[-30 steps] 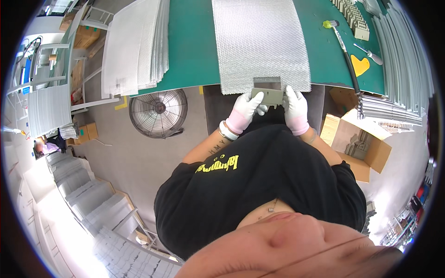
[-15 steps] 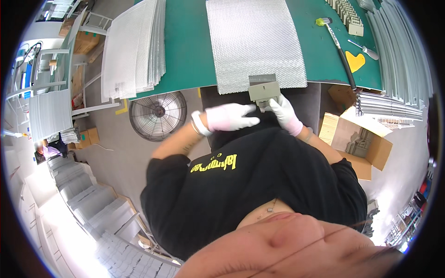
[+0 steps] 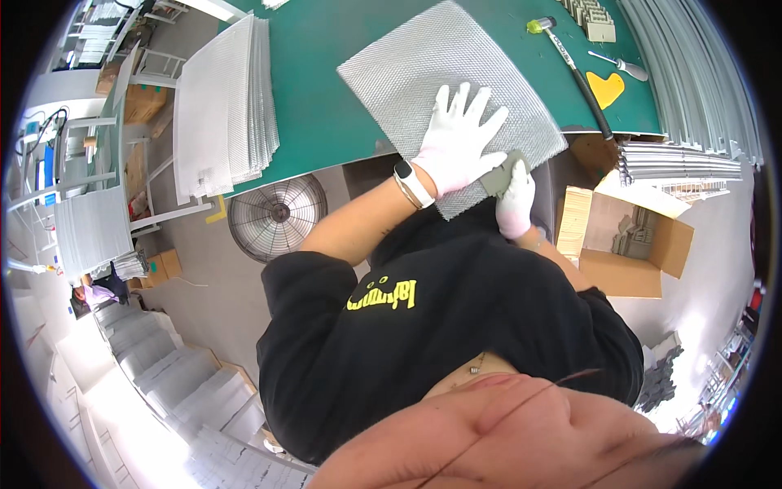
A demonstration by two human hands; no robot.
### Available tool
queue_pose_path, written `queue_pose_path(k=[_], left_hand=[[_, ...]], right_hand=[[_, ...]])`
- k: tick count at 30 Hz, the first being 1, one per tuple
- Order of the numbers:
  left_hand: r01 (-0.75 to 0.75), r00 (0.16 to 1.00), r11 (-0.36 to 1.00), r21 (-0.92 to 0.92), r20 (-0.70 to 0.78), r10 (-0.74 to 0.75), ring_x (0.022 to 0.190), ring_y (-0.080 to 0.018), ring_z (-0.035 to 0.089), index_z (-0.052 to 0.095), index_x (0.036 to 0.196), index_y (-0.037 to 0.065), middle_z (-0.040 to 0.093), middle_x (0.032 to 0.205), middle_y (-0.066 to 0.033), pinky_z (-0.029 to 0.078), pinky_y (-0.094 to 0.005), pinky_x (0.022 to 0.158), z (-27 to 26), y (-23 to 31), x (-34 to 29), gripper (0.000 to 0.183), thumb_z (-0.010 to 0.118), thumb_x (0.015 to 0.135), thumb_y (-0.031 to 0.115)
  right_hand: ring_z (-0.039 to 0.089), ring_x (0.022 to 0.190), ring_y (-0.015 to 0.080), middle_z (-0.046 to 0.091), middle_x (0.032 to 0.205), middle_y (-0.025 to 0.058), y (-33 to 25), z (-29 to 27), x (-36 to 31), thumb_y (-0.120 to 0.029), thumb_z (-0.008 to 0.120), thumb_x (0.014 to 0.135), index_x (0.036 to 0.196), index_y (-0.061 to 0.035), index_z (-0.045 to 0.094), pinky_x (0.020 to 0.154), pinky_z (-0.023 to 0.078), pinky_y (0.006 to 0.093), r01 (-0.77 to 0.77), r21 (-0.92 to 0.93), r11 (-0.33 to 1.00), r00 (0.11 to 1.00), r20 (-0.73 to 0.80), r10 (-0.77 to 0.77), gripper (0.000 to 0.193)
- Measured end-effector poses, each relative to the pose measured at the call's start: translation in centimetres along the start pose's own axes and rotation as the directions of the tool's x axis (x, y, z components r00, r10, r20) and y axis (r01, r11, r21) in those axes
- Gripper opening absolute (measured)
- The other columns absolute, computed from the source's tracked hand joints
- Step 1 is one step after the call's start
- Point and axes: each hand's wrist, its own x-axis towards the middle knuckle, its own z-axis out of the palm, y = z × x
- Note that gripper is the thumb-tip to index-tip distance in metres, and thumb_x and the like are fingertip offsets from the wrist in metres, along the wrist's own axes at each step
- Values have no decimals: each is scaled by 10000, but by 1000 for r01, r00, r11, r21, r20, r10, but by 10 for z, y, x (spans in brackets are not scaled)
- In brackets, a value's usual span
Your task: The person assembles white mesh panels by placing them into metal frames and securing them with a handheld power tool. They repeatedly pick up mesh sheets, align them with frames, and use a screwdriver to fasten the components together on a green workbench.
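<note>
A silver metal mesh sheet lies turned at an angle on the green table, its near corner jutting past the front edge toward me. My left hand, in a white glove, rests flat on the sheet with its fingers spread. At the sheet's near right edge sits a flat grey-green piece. My right hand, gloved too, grips this piece with the thumb and fingers; its far side is partly covered by my left hand and the fingers.
Stacked mesh sheets lie at the left. On the right are a mallet, a screwdriver, a yellow heart-shaped piece, grey-green blocks and long metal strips. Below stand an open carton and a floor fan.
The mesh sheet has turned and come nearer to me. My left hand has moved from beside the grey-green piece onto the sheet and spread. My right hand, with the piece, has moved right and nearer.
</note>
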Motion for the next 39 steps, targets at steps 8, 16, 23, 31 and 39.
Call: queue_pose_path(k=[8,16,23,31,39], left_hand=[[76,997,997,11,6,-76,1411,-490,285,468,1460,148,365,1515,-239,149,-614,1166,-7,13,-4,621,551,920,444],[74,997,997,-15,14,-73,1390,-483,313,493,1432,138,402,1484,-229,164,-614,1162,-1,20,-13,577,565,917,388],[-220,976,975,45,10,220,1335,-419,397,583,1338,131,496,1413,-171,223,-611,1128,-28,-41,25,486,587,900,341],[-126,970,992,15,-207,127,1327,-408,410,597,1250,39,540,1345,-164,261,-555,1135,-51,-33,10,479,653,807,211],[-243,970,834,-496,-155,190,1206,-391,557,625,1186,25,616,1258,-160,438,-486,1024,1,38,-39,449,719,759,126]], right_hand=[[591,883,84,628,986,3,-17,-9,20,-211,594,1005,1080,-53,620,778,504,254,-190,202,961,968,199,150,177],[590,879,79,624,965,-1,-24,10,12,-172,583,1005,1079,-58,627,772,499,256,-173,154,973,977,156,149,143],[625,915,103,661,1037,46,-48,8,48,-510,677,896,1161,-42,640,734,508,251,-337,-366,868,602,625,497,538],[616,1067,397,661,1160,243,-40,-221,117,-225,632,844,1154,24,662,964,466,445,-37,-735,677,502,-599,-624,399],[590,669,177,620,800,37,-18,-420,156,-433,683,911,1077,-117,630,554,468,329,-218,-78,973,795,-592,131,361]])
